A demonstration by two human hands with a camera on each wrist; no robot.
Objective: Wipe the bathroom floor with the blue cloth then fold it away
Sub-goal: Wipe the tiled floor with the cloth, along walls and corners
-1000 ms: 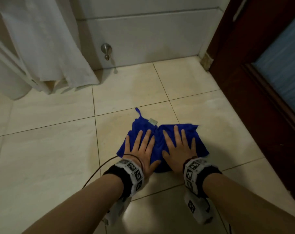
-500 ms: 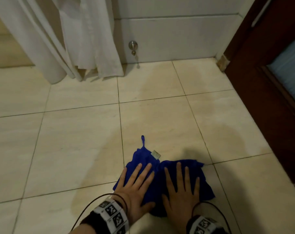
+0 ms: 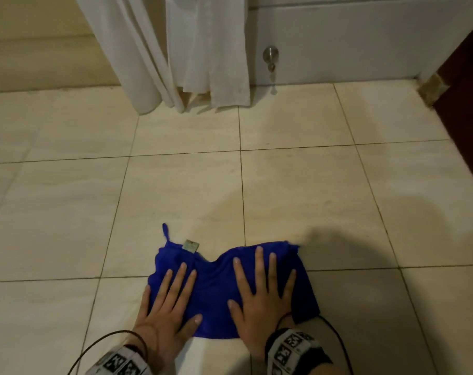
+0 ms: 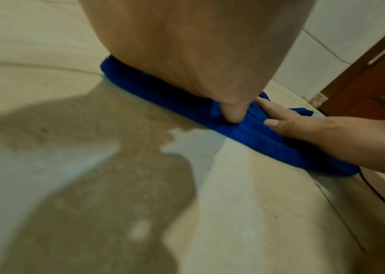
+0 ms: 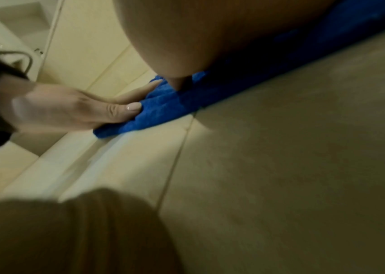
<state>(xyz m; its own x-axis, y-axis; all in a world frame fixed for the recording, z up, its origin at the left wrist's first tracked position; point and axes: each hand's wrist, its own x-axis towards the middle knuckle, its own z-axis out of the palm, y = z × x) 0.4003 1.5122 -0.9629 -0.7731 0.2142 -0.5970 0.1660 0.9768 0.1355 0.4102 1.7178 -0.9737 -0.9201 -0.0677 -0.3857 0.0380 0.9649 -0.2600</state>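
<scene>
The bright blue terry cloth (image 3: 216, 290) lies spread and a little rumpled on the cream tiled floor (image 3: 175, 190), straddling a grout line near my knees. A thin blue hanging loop (image 3: 165, 231) sticks out from its far left corner, and a small pale label (image 3: 190, 245) sits just beside that loop. My left hand (image 3: 166, 312) presses flat on the cloth's left half, fingers straight and slightly fanned, thumb out toward the middle. My right hand (image 3: 262, 296) lies flat on the right half in the same way, fingers spread, gripping nothing. The two hands are side by side with a strip of blue between the thumbs. Marker-printed bands circle both wrists, with thin dark cables trailing off them. Farther off, a white fabric curtain (image 3: 192, 50) hangs down to the tiles, a round metal doorstop (image 3: 270, 56) juts from the white wall panel, and a dark brown wooden door (image 3: 468, 98) stands at the right edge.
</scene>
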